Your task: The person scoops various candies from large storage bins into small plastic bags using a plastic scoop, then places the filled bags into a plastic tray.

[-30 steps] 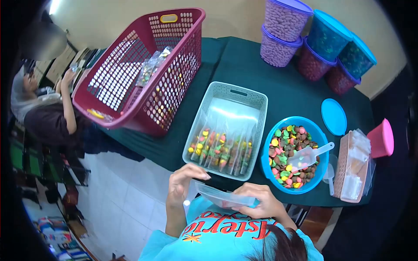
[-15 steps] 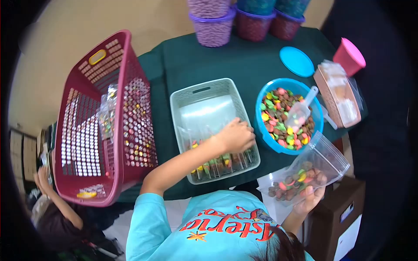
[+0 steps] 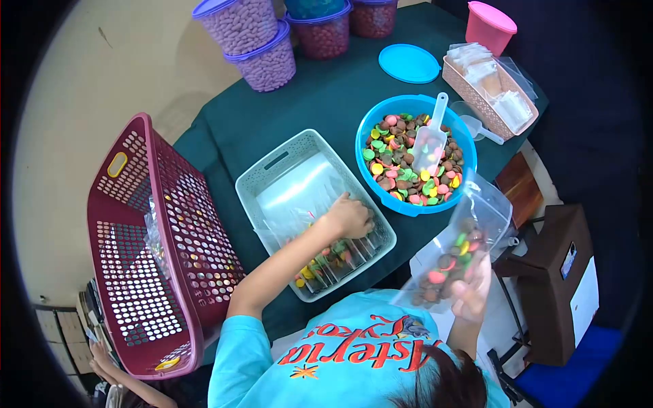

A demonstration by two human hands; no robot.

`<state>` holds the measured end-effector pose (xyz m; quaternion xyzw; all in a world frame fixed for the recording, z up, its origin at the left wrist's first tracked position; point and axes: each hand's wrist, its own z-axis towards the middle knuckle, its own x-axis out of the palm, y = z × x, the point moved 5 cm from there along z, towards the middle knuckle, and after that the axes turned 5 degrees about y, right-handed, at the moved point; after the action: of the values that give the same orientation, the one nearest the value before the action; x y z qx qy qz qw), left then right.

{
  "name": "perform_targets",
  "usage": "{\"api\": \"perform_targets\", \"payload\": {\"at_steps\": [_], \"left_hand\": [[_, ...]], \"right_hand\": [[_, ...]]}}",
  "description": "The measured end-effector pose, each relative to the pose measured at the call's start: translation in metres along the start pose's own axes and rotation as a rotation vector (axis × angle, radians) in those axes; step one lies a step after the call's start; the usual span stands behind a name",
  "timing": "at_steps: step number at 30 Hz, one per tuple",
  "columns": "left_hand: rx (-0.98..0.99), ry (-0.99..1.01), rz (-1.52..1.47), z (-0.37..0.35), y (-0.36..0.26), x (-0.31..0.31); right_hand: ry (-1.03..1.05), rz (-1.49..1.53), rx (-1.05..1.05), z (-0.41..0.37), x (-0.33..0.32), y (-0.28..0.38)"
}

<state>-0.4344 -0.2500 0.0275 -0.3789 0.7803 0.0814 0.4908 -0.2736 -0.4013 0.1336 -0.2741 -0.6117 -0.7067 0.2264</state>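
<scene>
My left hand (image 3: 350, 216) is inside a pale grey-green plastic basket (image 3: 279, 151), its fingers curled down over a row of filled clear bags (image 3: 332, 262) of colourful candies. What the fingertips grip there is hidden. My right hand (image 3: 473, 292) holds a clear zip bag (image 3: 486, 207) with brown, pink, yellow and green button-shaped candies in its lower part, tilted beside the table's front edge. Behind it stands a blue tub (image 3: 381, 194) of the same loose candies, with a clear scoop (image 3: 430, 149) lying on them.
A tall maroon laundry basket (image 3: 197, 238) with bagged candies stands left. Purple-lidded tubs (image 3: 262, 64), a blue lid (image 3: 409, 63), a pink container (image 3: 490, 30) and a pink tray of plastic bags (image 3: 500, 105) are along the back and right. A brown box (image 3: 554, 285) stands lower right. Another person's hand (image 3: 102, 360) shows lower left.
The view has turned and shifted, so table items sit further left. My left hand stays in the grey-green basket over the bags, and my right hand still holds the zip bag, now more tilted.
</scene>
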Motion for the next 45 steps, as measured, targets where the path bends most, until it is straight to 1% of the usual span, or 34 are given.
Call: {"api": "perform_targets", "payload": {"at_steps": [1,2,3,4,5,6,7,8,10,11,12,13,14,15,16,19,21,22,24,25,26,27,28,29,31,32,34,35,37,38,40,41,43,45], "left_hand": [[0.037,-0.062,-0.009,0.001,0.001,0.003],[0.035,-0.065,-0.010,0.002,0.005,0.008],[0.043,-0.107,-0.018,0.002,0.007,0.010],[0.053,-0.150,-0.028,0.001,0.008,0.011],[0.052,-0.155,-0.030,0.000,0.009,0.016],[0.078,-0.260,-0.108,-0.004,0.007,0.014],[0.105,-0.365,-0.186,-0.008,0.006,0.010],[0.107,-0.367,-0.187,-0.008,0.007,0.010],[0.012,-0.022,-0.030,-0.014,0.004,0.011],[0.009,-0.024,-0.033,-0.018,0.002,0.007],[-0.001,0.027,-0.007,-0.021,0.000,0.005],[-0.011,0.080,0.018,-0.023,0.000,0.007],[-0.014,0.078,0.014,-0.023,0.001,0.010],[-0.019,0.046,0.018,-0.023,0.002,0.011],[-0.024,0.013,0.022,-0.022,0.003,0.011],[-0.060,0.019,-0.039,-0.024,0.003,0.009],[-0.060,0.018,-0.064,-0.022,0.005,0.013],[-0.062,0.019,-0.086,-0.022,0.006,0.015],[-0.065,0.016,-0.039,-0.025,0.005,0.013],[-0.070,0.016,0.008,-0.027,0.004,0.012],[-0.074,0.015,0.006,-0.028,0.005,0.016],[-0.072,-0.149,0.096,-0.032,0.004,0.014],[-0.070,-0.311,0.184,-0.036,0.002,0.010],[-0.073,-0.311,0.181,-0.036,0.003,0.012],[-0.151,-0.179,0.036,-0.037,0.007,0.008],[-0.151,-0.179,0.036,-0.038,0.008,0.004],[-0.167,-0.178,-0.139,-0.042,0.011,0.001],[-0.168,-0.178,-0.140,-0.041,0.010,0.001],[-0.252,-0.138,-0.188,-0.040,0.012,0.003],[-0.254,-0.137,-0.188,-0.040,0.012,0.006],[-0.249,-0.370,-0.212,-0.043,0.014,0.005],[-0.251,-0.371,-0.211,-0.043,0.014,0.008],[-0.284,-0.573,-0.204,-0.051,0.016,0.002],[-0.321,-0.577,-0.210,-0.052,0.016,0.003]], "right_hand": [[0.020,-0.196,0.031,0.004,0.007,-0.002],[0.040,-0.393,0.063,0.009,0.013,-0.005],[0.120,-0.617,-0.020,0.016,0.021,-0.006],[0.124,-0.620,-0.019,0.020,0.024,-0.008],[0.158,-0.866,0.039,0.022,0.028,-0.013],[0.191,-1.113,0.097,0.026,0.031,-0.018],[0.180,-1.091,0.113,0.030,0.035,-0.023],[0.180,-1.094,0.112,0.034,0.036,-0.029],[0.236,-1.258,0.020,0.040,0.039,-0.042],[0.273,-1.307,-0.012,0.043,0.041,-0.049],[0.279,-1.307,-0.013,0.046,0.042,-0.056],[0.298,-1.401,0.004,0.048,0.044,-0.064],[0.316,-1.495,0.021,0.050,0.046,-0.072],[0.298,-1.475,0.107,0.054,0.045,-0.080],[0.301,-1.477,0.104,0.057,0.046,-0.083],[0.294,-1.507,0.108,0.066,0.048,-0.087],[0.298,-1.487,0.175,0.072,0.046,-0.090],[0.297,-1.489,0.174,0.074,0.044,-0.092],[0.383,-1.486,0.238,0.077,0.038,-0.103],[0.384,-1.486,0.237,0.078,0.036,-0.105],[0.376,-1.486,0.169,0.078,0.037,-0.104],[0.370,-1.484,0.105,0.078,0.037,-0.102],[0.375,-1.483,0.108,0.079,0.035,-0.102],[0.393,-1.468,0.132,0.080,0.033,-0.102],[0.414,-1.440,0.142,0.080,0.029,-0.104],[0.415,-1.439,0.141,0.079,0.028,-0.107],[0.349,-1.452,0.145,0.078,0.025,-0.109],[0.351,-1.451,0.145,0.078,0.025,-0.110],[0.348,-1.473,0.151,0.079,0.026,-0.110],[0.349,-1.472,0.152,0.079,0.026,-0.111],[0.357,-1.478,0.159,0.081,0.025,-0.112],[0.358,-1.477,0.157,0.081,0.024,-0.112],[0.457,-1.485,0.236,0.080,0.021,-0.119],[0.470,-1.538,0.266,0.078,0.023,-0.125]]}}
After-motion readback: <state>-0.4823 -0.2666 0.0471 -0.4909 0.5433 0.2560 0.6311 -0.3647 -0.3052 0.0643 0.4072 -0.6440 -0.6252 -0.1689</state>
